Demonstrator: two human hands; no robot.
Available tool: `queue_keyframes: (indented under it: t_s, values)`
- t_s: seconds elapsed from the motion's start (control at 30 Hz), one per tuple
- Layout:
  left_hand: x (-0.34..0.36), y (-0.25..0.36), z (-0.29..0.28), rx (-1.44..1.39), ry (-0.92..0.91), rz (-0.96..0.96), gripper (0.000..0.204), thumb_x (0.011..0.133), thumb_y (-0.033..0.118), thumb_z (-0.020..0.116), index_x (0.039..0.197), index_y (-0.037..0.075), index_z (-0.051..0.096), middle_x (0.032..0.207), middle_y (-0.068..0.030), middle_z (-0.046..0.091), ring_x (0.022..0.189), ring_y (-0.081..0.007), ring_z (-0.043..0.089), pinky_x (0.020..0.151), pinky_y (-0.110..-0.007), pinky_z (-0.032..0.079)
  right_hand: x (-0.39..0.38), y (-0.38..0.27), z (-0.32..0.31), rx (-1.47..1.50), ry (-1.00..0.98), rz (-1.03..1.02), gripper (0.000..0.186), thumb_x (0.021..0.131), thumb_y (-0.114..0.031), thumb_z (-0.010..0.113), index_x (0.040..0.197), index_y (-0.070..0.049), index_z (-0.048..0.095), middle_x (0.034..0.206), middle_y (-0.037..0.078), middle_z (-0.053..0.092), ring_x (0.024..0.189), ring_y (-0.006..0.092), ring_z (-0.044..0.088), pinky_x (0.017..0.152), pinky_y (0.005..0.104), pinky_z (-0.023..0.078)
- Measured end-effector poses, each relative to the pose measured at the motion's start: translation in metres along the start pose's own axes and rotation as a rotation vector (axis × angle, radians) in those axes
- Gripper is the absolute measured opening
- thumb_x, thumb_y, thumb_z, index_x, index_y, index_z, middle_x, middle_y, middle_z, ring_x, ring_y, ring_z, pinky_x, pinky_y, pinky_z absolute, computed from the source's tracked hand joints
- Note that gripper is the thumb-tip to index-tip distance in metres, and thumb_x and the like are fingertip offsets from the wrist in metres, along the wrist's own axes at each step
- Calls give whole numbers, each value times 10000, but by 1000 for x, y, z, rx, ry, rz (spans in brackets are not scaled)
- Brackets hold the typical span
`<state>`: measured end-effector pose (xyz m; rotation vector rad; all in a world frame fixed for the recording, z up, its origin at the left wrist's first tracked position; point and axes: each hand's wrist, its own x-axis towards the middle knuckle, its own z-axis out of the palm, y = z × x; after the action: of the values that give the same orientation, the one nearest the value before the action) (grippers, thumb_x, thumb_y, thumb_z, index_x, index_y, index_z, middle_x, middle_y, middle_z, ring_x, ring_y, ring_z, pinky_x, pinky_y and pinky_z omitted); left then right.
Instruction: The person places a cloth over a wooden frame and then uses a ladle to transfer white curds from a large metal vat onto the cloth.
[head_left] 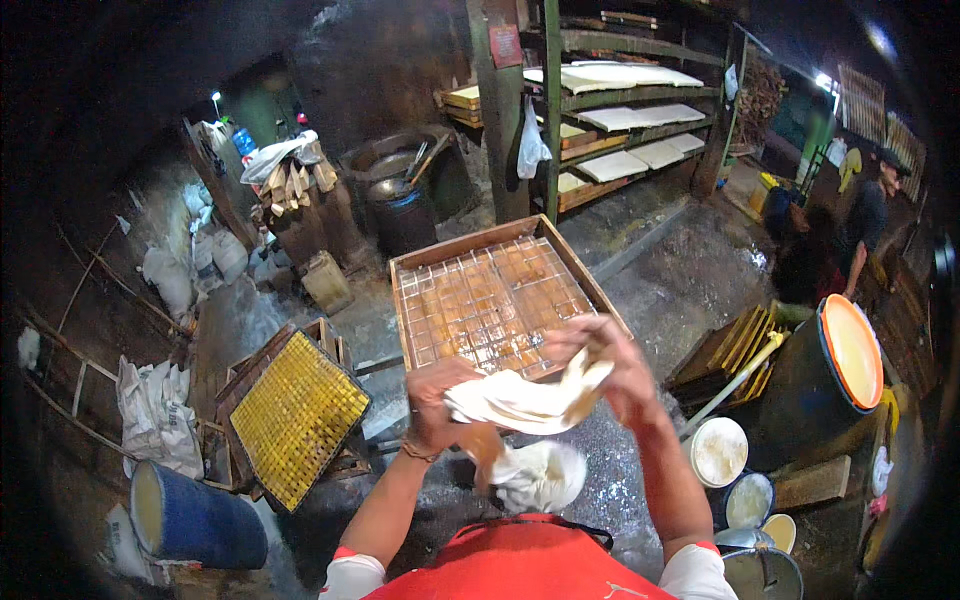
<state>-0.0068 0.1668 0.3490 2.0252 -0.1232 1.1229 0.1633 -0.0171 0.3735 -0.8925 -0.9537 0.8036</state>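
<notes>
My left hand (435, 405) is closed on a folded white cloth (505, 405), and my right hand (600, 365) grips its other end, fingers curled round it. Both are held over the near edge of a square wooden frame (407, 310), inside which a metal grid (485, 285) lies on a wet-looking brown board. Below the held cloth is a bunched white cloth (535, 470), its support partly hidden. To the left, a yellow gridded tray (300, 415) rests tilted on a wooden crate.
Blue barrels (205, 520), white sacks (155, 420) and a dark vat (395, 165) surround me. A rack (645, 75) holds white slabs. At right are leaning boards (730, 360), buckets (718, 450), a large orange-rimmed tub (850, 345) and people (865, 220).
</notes>
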Motion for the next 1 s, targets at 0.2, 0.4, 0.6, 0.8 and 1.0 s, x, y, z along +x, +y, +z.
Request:
queue_keyframes:
  t_s: [0.2,0.4,0.6,0.8,1.0]
  values:
    - [12,1,28,376,-70,60,104,653,145,742,699,76,679,677,-67,649,628,-224,628,588,-295,485,-6,62,14,-666,-83,-46,563,722,-62,622,1273,-42,502,1169,125,604,1056,179,564,928,326,434]
    - [-9,-22,25,456,-125,-71,157,661,168,768,777,84,705,711,-78,654,633,-250,625,589,-323,488,-4,16,-13,-754,-14,-25,201,722,-56,527,851,-3,671,736,123,645,693,242,636,671,328,494]
    - [-49,-51,17,108,46,-413,262,657,93,711,908,18,692,822,-151,677,743,-266,663,665,-347,512,4,0,14,-1458,-14,-206,364,726,-128,572,1085,-81,533,809,152,618,747,383,613,625,487,481]
    - [-16,-64,-13,310,13,-595,298,604,72,713,897,29,684,916,-139,666,829,-255,642,729,-322,498,1,30,-20,-1240,-202,40,256,803,-137,520,1046,-58,536,783,157,628,679,347,608,605,453,486]
    - [-62,0,42,-78,-285,-522,640,632,171,791,1197,55,513,1053,-111,550,1054,-256,558,859,-345,463,4,27,-1,-20,82,441,143,878,-43,406,980,-17,504,729,83,603,521,119,566,437,245,454]
